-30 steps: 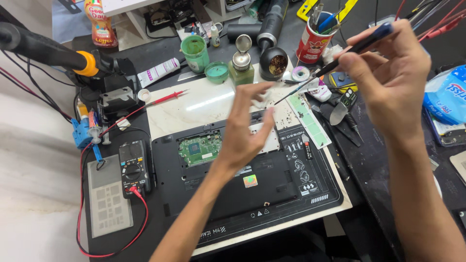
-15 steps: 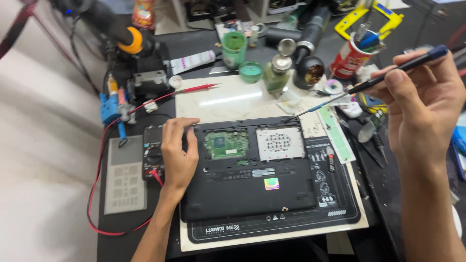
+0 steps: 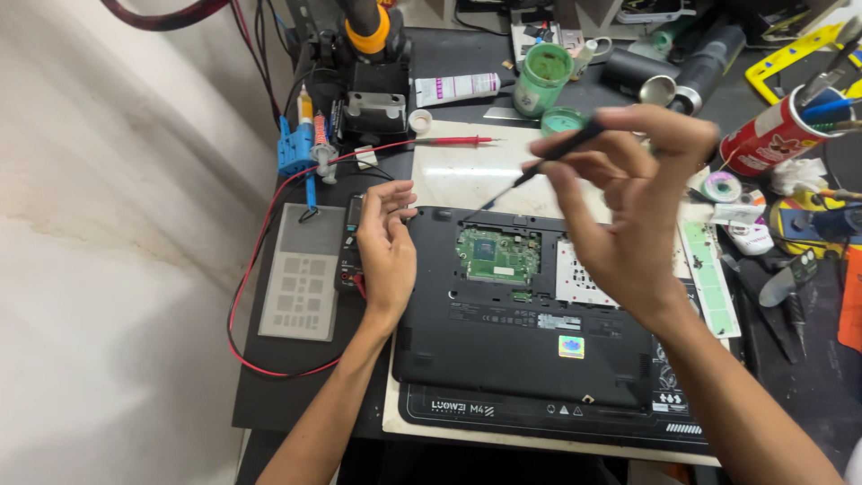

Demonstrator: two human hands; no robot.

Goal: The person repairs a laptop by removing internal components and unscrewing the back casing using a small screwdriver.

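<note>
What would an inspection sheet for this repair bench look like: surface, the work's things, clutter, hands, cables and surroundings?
Surface: dark bench with a pale work mat under the laptop.
Job's things: black laptop lying bottom up, covers off, green circuit board exposed; thin dark screwdriver with its tip near the laptop's rear edge.
Clutter: green jar, red can of tools, grey stencil plate, tube.
Hands: left hand rests at the laptop's left edge, over a multimeter; right hand holds the screwdriver.
Cables: red lead loops across the bench; red probe lies on the mat.
Surroundings: stained pale surface on the left.
</note>
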